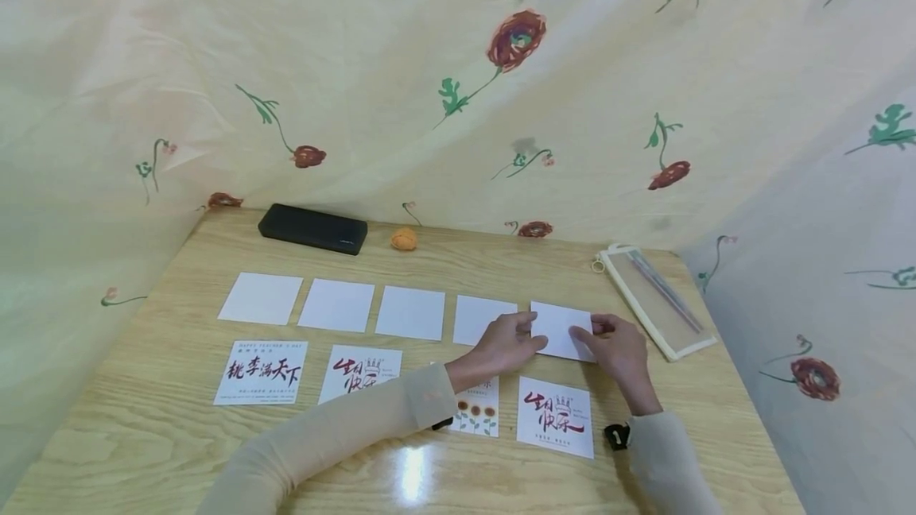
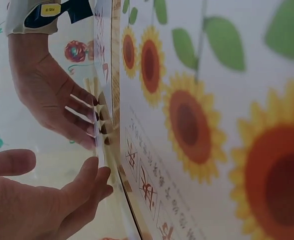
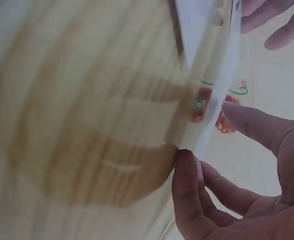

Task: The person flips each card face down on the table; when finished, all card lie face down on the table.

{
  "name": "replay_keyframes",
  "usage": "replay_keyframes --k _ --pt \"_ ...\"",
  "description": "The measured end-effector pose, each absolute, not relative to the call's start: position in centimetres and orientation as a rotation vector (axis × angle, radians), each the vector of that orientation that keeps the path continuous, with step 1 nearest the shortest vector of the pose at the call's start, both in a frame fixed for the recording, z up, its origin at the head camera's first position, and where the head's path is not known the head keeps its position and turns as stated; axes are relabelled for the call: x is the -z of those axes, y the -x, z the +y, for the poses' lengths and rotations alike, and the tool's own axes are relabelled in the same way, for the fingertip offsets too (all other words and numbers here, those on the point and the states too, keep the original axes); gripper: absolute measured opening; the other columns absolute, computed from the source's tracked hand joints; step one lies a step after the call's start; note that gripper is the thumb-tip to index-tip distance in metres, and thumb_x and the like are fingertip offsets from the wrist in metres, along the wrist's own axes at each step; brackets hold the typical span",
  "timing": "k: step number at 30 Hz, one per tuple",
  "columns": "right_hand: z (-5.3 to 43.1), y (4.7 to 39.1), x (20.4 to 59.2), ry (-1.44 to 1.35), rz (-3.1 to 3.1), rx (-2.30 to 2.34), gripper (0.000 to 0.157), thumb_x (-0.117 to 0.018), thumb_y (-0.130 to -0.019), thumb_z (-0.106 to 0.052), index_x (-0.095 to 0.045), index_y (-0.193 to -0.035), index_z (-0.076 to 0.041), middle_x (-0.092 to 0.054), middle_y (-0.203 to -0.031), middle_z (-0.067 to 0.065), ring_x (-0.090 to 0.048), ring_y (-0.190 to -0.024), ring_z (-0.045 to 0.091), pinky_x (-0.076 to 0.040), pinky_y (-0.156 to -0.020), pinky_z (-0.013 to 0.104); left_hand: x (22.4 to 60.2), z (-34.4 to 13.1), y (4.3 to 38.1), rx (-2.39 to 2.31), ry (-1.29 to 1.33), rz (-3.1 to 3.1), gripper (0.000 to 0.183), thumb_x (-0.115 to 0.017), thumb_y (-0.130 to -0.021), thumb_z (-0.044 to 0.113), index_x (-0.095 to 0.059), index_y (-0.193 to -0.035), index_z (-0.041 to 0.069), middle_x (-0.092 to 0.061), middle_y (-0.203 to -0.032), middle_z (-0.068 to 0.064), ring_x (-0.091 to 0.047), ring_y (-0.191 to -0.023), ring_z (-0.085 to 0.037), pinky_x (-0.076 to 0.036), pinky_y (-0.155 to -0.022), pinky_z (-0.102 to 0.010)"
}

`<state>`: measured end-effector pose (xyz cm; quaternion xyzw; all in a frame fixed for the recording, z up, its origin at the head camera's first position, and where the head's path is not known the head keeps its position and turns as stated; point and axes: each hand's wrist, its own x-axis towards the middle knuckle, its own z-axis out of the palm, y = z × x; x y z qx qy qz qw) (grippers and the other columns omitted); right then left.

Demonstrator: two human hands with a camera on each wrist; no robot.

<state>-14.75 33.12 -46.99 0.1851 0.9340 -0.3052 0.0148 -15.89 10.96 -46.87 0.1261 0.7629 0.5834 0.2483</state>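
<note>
At the right end of the back row lies a blank white card [image 1: 560, 330], between my two hands. My right hand [image 1: 621, 348] pinches its right side, thumb on the upper face and fingers at the edge. In the right wrist view, those fingertips [image 3: 185, 159] sit right at the wooden tabletop. My left hand [image 1: 501, 350] is at the card's left edge; the left wrist view shows its fingers extended against the edge and its thumb [image 2: 17, 162] held apart. Left of it is another blank card [image 1: 475, 320], partly covered by the left hand.
More blank cards [image 1: 409, 313] continue the back row leftward. Printed cards [image 1: 261, 372] form a front row, some behind the left sleeve [image 1: 358, 427]. A black case [image 1: 312, 229] and orange ball-like object [image 1: 404, 239] lie behind; a clear zip pouch [image 1: 658, 300] holds pens at right.
</note>
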Motion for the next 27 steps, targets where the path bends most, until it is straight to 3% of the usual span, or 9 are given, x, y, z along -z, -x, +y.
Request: replay_keyframes --k 7,16,27 --pt "33.1 14.8 46.5 -0.543 2.906 0.883 0.054 -0.068 -0.100 -0.033 -0.064 -0.134 0.009 -0.069 -0.122 0.029 -0.065 -0.104 0.037 -0.046 -0.071 0.026 47.1 11.1 15.9 -1.566 -0.361 2.086 0.059 -0.061 -0.104 0.032 -0.046 -0.157 0.009 -0.053 -0.157 -0.017 -0.052 -0.146 -0.033 -0.046 -0.119 -0.047" --pt "33.2 14.9 46.2 -0.568 2.854 0.938 0.053 -0.064 -0.102 -0.034 -0.064 -0.133 0.008 -0.068 -0.121 0.029 -0.065 -0.089 0.028 -0.048 -0.063 0.025 46.9 11.3 15.9 -1.545 -0.348 2.112 0.056 -0.063 -0.104 0.033 -0.050 -0.154 0.012 -0.058 -0.152 -0.018 -0.056 -0.142 -0.033 -0.049 -0.116 -0.048" --pt "32.0 14.4 45.8 -0.551 2.860 0.964 0.055 -0.064 -0.102 -0.037 -0.061 -0.139 0.003 -0.065 -0.129 0.028 -0.066 -0.109 0.039 -0.050 -0.068 0.023 45.9 8.5 15.9 -1.643 -0.386 2.041 0.054 -0.062 -0.104 0.033 -0.051 -0.153 0.015 -0.052 -0.157 -0.013 -0.060 -0.137 -0.031 -0.056 -0.108 -0.045"
